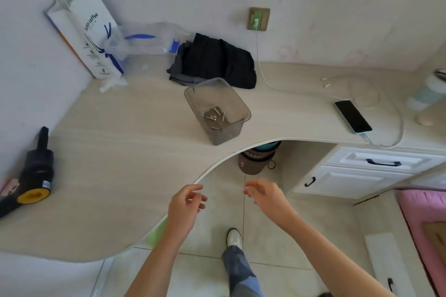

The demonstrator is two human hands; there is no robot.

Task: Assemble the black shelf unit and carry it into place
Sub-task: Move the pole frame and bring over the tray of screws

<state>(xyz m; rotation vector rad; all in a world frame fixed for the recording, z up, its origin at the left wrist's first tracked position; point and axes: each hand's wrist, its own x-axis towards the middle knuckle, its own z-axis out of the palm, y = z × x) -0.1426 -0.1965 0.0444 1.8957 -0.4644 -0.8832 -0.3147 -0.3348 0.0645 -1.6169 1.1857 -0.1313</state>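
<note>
A clear plastic bin [237, 106] stands on the pale curved desk [115, 152], with several silver screws [213, 117] lying in its bottom. My left hand [185, 205] hovers at the desk's front edge, below the bin, fingers loosely curled and holding nothing. My right hand [265, 196] floats over the floor just right of it, fingers relaxed and empty. No black shelf unit shows in the head view.
A black power tool with a yellow end [36, 173] lies at the desk's left. A paper coffee bag [84, 31], clear plastic wrap [149, 38] and folded dark cloth [217, 60] sit at the back. A phone [352, 116] charges at right. White drawers [366, 169] and a bucket [255, 159] stand under the desk.
</note>
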